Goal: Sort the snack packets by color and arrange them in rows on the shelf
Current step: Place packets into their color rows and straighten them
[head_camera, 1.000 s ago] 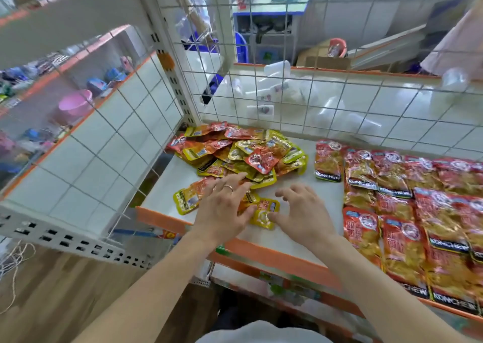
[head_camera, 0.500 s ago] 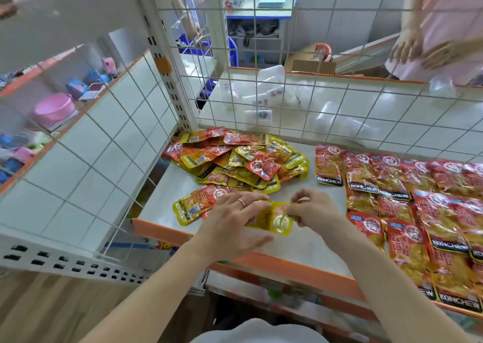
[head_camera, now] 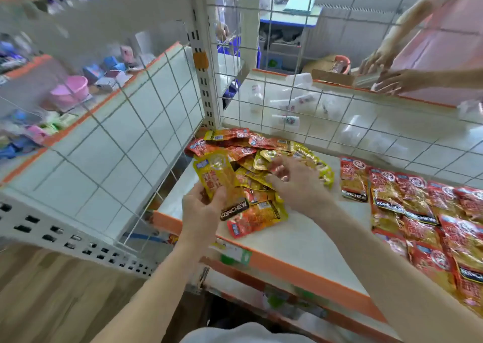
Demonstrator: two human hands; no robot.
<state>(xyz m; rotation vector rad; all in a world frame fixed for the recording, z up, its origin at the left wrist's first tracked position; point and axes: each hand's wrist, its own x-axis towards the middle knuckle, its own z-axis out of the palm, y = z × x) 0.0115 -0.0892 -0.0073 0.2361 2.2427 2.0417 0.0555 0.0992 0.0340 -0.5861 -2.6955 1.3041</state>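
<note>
In the head view, the left hand (head_camera: 201,206) held one yellow packet (head_camera: 219,178) lifted off the shelf (head_camera: 300,238). Its fingers were curled behind the packet's lower half and the thumb lay on the front. The packet stood nearly upright and leaned a little to the left, probably so its colour could be checked before it went into a row.

The right hand (head_camera: 298,183) reached over the mixed pile (head_camera: 261,146) at the back left corner. Its fingers were spread and slightly bent, the tips touching or just above the packets. Motion blur hid the contact, but nothing looked gripped. It seemed placed to pick out the next yellow one.

The held packet was flat, glossy and crinkled, with a clear window showing orange-brown snack, a round logo at the top and a dark band at the bottom. Thin film like that would likely slide and bend easily.

The pile mixed red and yellow packets, which overlapped at all angles. To the right, well apart from it, the red packets (head_camera: 418,204) lay in overlapping rows running to the front edge, so the red sorting looked well along and a yellow row not yet begun.

Behind the wire grid (head_camera: 287,107), a second person (head_camera: 392,81) worked at another shelf.
</note>
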